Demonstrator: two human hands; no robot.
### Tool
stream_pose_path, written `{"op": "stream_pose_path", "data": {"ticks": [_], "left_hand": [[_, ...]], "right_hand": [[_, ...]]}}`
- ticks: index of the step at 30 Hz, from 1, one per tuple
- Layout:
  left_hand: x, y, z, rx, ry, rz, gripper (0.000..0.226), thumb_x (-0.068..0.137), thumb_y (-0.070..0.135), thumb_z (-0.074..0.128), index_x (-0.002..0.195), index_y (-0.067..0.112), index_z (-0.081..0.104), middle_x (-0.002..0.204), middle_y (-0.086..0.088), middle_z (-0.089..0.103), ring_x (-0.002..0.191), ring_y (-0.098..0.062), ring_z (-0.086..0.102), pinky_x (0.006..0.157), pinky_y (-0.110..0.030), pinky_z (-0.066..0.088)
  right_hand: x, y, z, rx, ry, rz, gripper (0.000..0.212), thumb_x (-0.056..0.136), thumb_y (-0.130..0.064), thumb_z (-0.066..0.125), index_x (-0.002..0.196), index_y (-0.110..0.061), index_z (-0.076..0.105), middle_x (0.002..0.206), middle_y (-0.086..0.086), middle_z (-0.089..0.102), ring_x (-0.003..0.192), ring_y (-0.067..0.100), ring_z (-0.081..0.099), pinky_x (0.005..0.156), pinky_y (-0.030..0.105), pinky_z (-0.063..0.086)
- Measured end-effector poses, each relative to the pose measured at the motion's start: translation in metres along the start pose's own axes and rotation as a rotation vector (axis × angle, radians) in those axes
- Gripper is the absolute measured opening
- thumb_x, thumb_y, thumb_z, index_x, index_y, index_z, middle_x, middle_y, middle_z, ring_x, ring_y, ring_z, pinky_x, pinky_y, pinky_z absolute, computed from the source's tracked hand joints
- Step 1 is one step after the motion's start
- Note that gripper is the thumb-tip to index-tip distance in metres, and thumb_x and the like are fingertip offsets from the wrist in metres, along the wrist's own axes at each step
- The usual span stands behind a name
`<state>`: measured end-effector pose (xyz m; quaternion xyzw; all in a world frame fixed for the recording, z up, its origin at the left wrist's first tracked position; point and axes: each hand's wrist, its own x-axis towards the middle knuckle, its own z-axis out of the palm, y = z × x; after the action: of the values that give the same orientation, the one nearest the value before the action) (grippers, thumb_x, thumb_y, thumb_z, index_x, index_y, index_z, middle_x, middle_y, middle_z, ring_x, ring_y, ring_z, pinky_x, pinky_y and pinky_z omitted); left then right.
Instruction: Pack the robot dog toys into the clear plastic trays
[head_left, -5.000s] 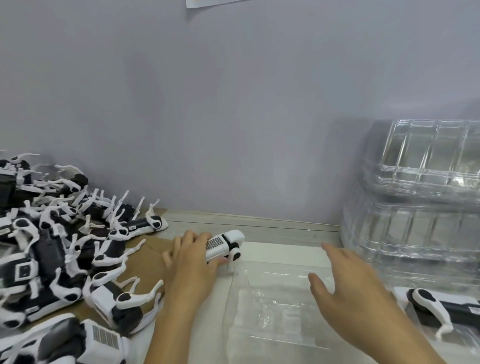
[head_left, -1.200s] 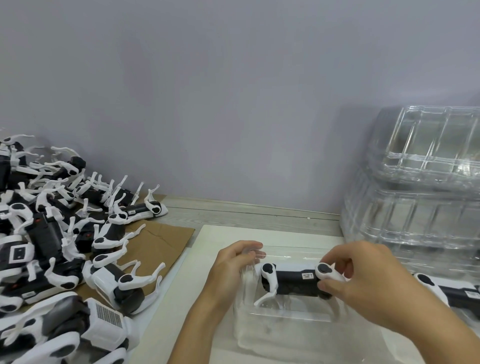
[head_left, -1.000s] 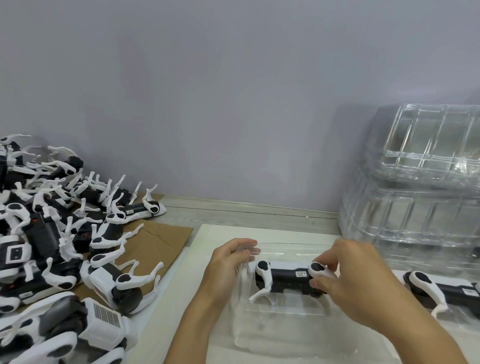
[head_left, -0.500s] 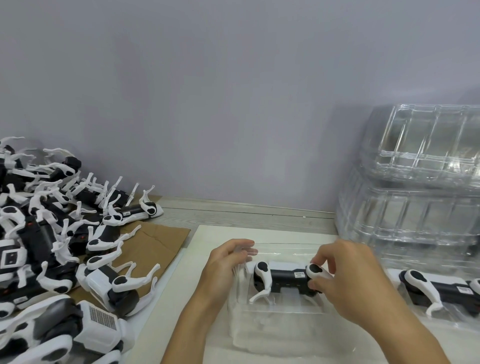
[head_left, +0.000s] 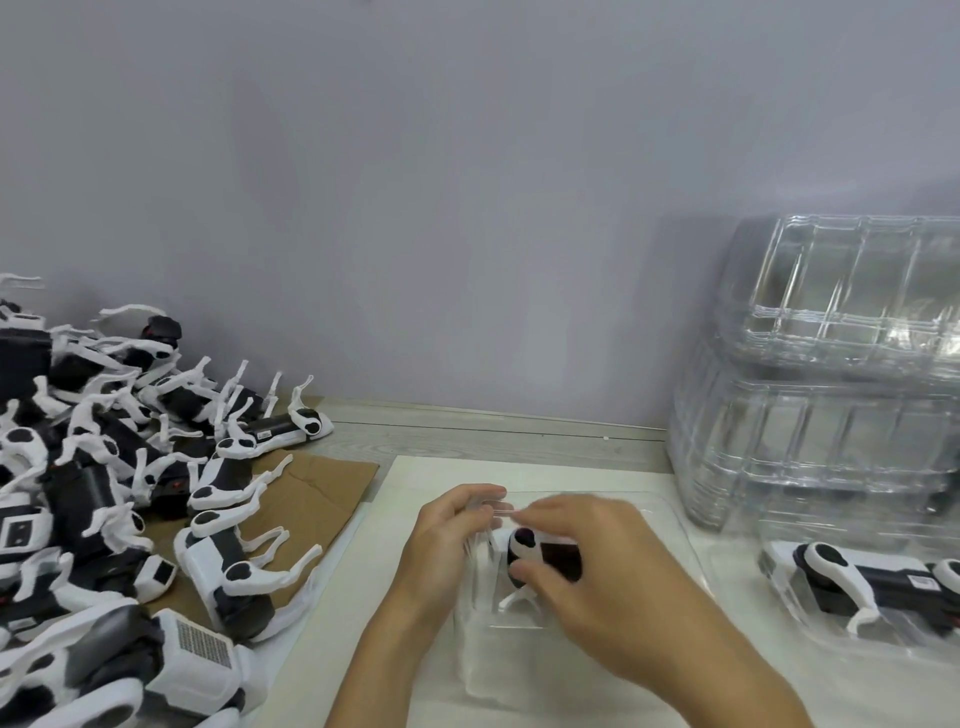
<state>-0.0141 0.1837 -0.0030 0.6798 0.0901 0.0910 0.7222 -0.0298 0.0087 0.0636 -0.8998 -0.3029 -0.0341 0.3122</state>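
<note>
Robot dog toy (head_left: 540, 553) now sits lower in the clear plastic tray (head_left: 675, 525) than a moment ago; right hand (head_left: 587, 566) has slid across it, fingers clamped round its body; left hand (head_left: 447, 540) grips the tray's left wall; seating appears nearly complete.

A heap of black-and-white plastic robot dogs (head_left: 104, 493) blocks the left; stacked clear plastic trays (head_left: 831, 405) wall the right; bare grey wooden desk (head_left: 493, 434) lies between.

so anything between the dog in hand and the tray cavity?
Nothing visible. The right hand presses the robot dog toy down into the clear tray; the left hand holds the tray's left edge.
</note>
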Motion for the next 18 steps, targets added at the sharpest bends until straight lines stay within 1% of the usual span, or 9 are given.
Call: {"op": "stream_pose_path", "data": {"ticks": [1, 2, 5, 6, 8, 10, 13, 16, 18], "left_hand": [[0.001, -0.001, 0.000, 0.001, 0.001, -0.005, 0.023, 0.091, 0.004, 0.055, 0.096, 0.014, 0.075, 0.100, -0.008, 0.075, 0.106, -0.031, 0.066, 0.101, -0.047, 0.048], [0.001, 0.000, 0.000, -0.005, 0.001, -0.006, 0.025, 0.092, 0.002, 0.054, 0.096, 0.013, 0.075, 0.100, -0.009, 0.075, 0.107, -0.032, 0.066, 0.102, -0.048, 0.047], [0.000, 0.002, 0.001, 0.004, 0.014, -0.006, 0.021, 0.078, 0.014, 0.062, 0.093, 0.015, 0.076, 0.099, -0.008, 0.075, 0.107, -0.030, 0.066, 0.103, -0.046, 0.047], [-0.001, 0.003, 0.001, 0.001, 0.014, -0.007, 0.025, 0.073, 0.018, 0.061, 0.093, 0.016, 0.076, 0.099, -0.007, 0.075, 0.107, -0.029, 0.066, 0.103, -0.045, 0.048], [-0.001, 0.003, 0.001, 0.005, 0.015, -0.004, 0.021, 0.077, 0.014, 0.062, 0.094, 0.015, 0.075, 0.098, -0.006, 0.075, 0.106, -0.028, 0.066, 0.103, -0.044, 0.048], [-0.001, 0.003, 0.002, 0.010, 0.010, 0.002, 0.019, 0.086, 0.006, 0.059, 0.096, 0.013, 0.075, 0.098, -0.006, 0.075, 0.106, -0.028, 0.066, 0.103, -0.045, 0.048], [-0.001, 0.004, 0.002, 0.023, -0.003, 0.008, 0.029, 0.073, 0.020, 0.060, 0.097, 0.014, 0.074, 0.098, -0.005, 0.075, 0.106, -0.027, 0.067, 0.101, -0.043, 0.048], [-0.001, 0.005, 0.001, 0.038, -0.012, 0.023, 0.034, 0.069, 0.025, 0.057, 0.097, 0.015, 0.074, 0.097, -0.004, 0.075, 0.105, -0.027, 0.066, 0.098, -0.038, 0.048], [-0.001, 0.004, 0.000, 0.046, -0.016, 0.026, 0.035, 0.069, 0.026, 0.057, 0.098, 0.016, 0.073, 0.096, -0.002, 0.076, 0.103, -0.025, 0.066, 0.095, -0.035, 0.048]], "right_hand": [[0.000, -0.002, 0.005, -0.029, -0.026, -0.005, 0.015, 0.092, -0.039, 0.061, 0.078, -0.035, 0.059, 0.078, -0.020, 0.056, 0.082, 0.003, 0.049, 0.074, 0.022, 0.044], [-0.001, 0.000, 0.009, -0.045, -0.036, -0.009, 0.025, 0.094, -0.039, 0.056, 0.071, -0.029, 0.052, 0.073, -0.016, 0.055, 0.080, 0.005, 0.049, 0.072, 0.026, 0.045], [0.000, 0.004, 0.015, -0.063, 0.004, 0.035, 0.033, 0.096, -0.037, 0.046, 0.073, -0.015, 0.057, 0.077, -0.006, 0.065, 0.102, 0.008, 0.060, 0.077, 0.034, 0.050], [0.000, 0.005, 0.017, -0.074, 0.031, 0.046, 0.033, 0.096, -0.038, 0.046, 0.076, -0.016, 0.060, 0.082, -0.007, 0.067, 0.108, 0.007, 0.058, 0.079, 0.033, 0.050], [-0.001, 0.004, 0.019, -0.101, 0.066, 0.035, 0.031, 0.096, -0.039, 0.046, 0.079, -0.020, 0.064, 0.087, -0.011, 0.069, 0.111, 0.004, 0.056, 0.081, 0.032, 0.049], [-0.002, 0.004, 0.021, -0.101, 0.074, 0.032, 0.026, 0.096, -0.038, 0.048, 0.082, -0.024, 0.065, 0.088, -0.012, 0.069, 0.107, 0.006, 0.055, 0.079, 0.029, 0.048], [-0.002, 0.004, 0.015, -0.054, 0.095, 0.051, 0.017, 0.094, -0.038, 0.053, 0.081, -0.037, 0.063, 0.077, -0.016, 0.063, 0.093, 0.007, 0.051, 0.070, 0.019, 0.040], [-0.003, 0.014, -0.001, -0.017, 0.220, 0.115, 0.009, 0.089, -0.037, 0.064, 0.097, -0.039, 0.069, 0.094, -0.022, 0.056, 0.097, 0.000, 0.050, 0.085, 0.024, 0.044], [-0.005, 0.026, -0.015, -0.085, 0.246, 0.210, 0.006, 0.088, -0.039, 0.067, 0.094, -0.038, 0.067, 0.092, -0.022, 0.050, 0.092, 0.002, 0.048, 0.086, 0.028, 0.043]]}}
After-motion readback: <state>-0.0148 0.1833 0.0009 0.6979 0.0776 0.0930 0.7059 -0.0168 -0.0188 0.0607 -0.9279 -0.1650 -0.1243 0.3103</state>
